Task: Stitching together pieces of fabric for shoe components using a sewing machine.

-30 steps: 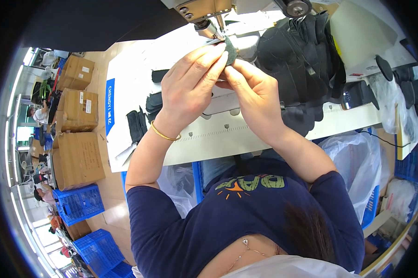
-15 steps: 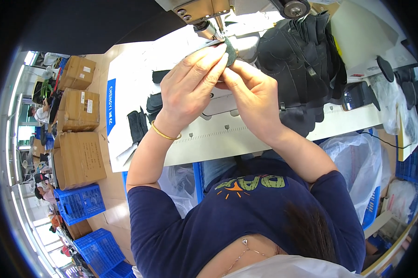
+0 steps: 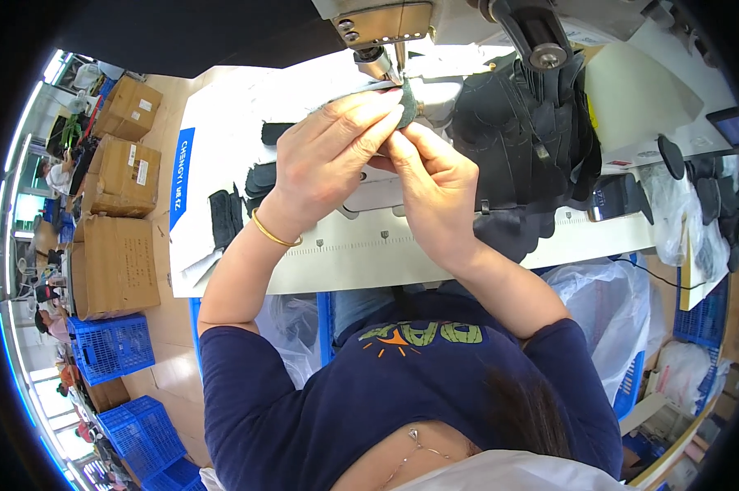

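Near the needle, both hands pinch fabric, fingers closed.

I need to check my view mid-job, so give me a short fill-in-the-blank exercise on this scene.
1. The left hand pinches a dark green fabric piece by the sewing machine head, which the picture's ____ edge cuts off.
2. A gold-coloured bangle circles the person's ____ wrist.
3. The big pile of black cut pieces lies to the ____ of the right hand.
4. The plastic crates at the picture's left are ____ in colour.

Missing words: top; left; right; blue.
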A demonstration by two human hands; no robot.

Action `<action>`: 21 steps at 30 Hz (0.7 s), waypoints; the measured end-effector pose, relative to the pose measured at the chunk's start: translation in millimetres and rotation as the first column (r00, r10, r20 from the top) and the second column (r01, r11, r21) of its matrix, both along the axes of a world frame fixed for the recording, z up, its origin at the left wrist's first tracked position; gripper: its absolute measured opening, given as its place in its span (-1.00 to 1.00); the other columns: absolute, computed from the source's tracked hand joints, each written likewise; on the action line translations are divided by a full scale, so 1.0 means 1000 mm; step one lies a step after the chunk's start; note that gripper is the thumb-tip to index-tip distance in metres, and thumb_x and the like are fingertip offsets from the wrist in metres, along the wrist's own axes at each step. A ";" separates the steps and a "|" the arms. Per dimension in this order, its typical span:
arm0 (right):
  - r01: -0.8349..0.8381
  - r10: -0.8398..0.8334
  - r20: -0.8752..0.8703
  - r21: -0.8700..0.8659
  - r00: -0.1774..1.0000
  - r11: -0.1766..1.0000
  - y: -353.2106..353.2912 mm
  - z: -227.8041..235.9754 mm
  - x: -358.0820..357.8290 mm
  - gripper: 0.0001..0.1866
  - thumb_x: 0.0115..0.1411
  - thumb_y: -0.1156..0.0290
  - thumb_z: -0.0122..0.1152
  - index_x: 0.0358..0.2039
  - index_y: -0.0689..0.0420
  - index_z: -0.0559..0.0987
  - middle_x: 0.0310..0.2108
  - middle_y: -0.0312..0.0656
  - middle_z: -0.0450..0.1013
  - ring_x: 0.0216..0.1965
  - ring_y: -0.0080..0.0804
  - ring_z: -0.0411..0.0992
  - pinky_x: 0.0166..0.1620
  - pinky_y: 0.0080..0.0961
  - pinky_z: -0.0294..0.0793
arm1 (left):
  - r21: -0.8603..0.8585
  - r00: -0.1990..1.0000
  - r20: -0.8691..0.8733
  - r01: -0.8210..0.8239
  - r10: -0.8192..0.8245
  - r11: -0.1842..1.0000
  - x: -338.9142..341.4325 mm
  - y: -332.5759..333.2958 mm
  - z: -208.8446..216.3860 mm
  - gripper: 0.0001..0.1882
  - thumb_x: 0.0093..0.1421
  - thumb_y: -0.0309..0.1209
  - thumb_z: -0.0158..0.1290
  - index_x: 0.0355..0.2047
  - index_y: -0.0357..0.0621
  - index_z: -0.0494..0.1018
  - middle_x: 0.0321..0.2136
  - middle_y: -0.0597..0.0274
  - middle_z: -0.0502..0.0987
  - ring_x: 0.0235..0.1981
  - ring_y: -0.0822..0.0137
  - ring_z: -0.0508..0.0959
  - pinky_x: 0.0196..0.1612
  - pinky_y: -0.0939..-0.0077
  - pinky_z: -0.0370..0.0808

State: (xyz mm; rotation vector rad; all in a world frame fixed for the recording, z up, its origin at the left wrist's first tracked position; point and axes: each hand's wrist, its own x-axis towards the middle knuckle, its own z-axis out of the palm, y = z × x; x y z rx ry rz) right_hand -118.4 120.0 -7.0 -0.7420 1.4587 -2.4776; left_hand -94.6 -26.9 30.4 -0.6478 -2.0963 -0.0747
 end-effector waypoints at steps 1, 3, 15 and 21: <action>0.001 -0.001 0.002 0.002 1.000 1.000 -0.001 0.000 0.001 -0.80 0.38 0.53 0.04 -0.11 0.34 0.57 -0.35 -0.28 0.55 -0.27 -0.65 0.51 -0.15 -0.61 0.56 | 0.002 1.000 0.002 0.001 -0.001 1.000 -0.001 -0.001 0.000 -0.63 -0.15 -0.53 0.15 -0.23 -0.26 0.61 -0.18 0.14 0.64 -0.15 0.21 0.65 -0.12 0.42 0.63; -0.008 0.011 0.059 -0.048 0.998 0.999 -0.005 0.003 0.003 -0.80 0.39 0.53 0.03 -0.08 0.33 0.56 -0.31 -0.27 0.54 -0.24 -0.65 0.50 -0.13 -0.61 0.56 | 0.009 1.000 -0.015 0.025 -0.025 1.000 -0.004 -0.003 0.000 -0.63 -0.15 -0.56 0.15 -0.23 -0.27 0.61 -0.20 0.13 0.64 -0.18 0.20 0.65 -0.13 0.42 0.64; -0.015 0.016 0.030 -0.040 0.999 0.999 -0.010 0.004 0.004 -0.78 0.37 0.56 0.01 -0.04 0.34 0.51 -0.34 -0.31 0.48 -0.30 -0.72 0.37 -0.22 -0.66 0.46 | 0.046 0.997 -0.055 0.056 -0.053 0.997 -0.014 -0.009 -0.004 -0.65 -0.15 -0.60 0.17 -0.25 -0.28 0.62 -0.25 0.13 0.64 -0.22 0.17 0.67 -0.21 0.45 0.65; 0.021 -0.020 0.029 -0.011 0.999 1.000 -0.015 0.002 0.005 -0.67 0.36 0.55 0.03 0.10 0.38 0.47 -0.28 -0.27 0.53 -0.33 -0.74 0.33 -0.33 -0.72 0.37 | 0.041 0.996 -0.076 0.038 -0.035 0.998 -0.018 -0.011 -0.005 -0.61 -0.18 -0.61 0.18 -0.23 -0.28 0.61 -0.26 0.16 0.63 -0.27 0.19 0.65 -0.26 0.47 0.63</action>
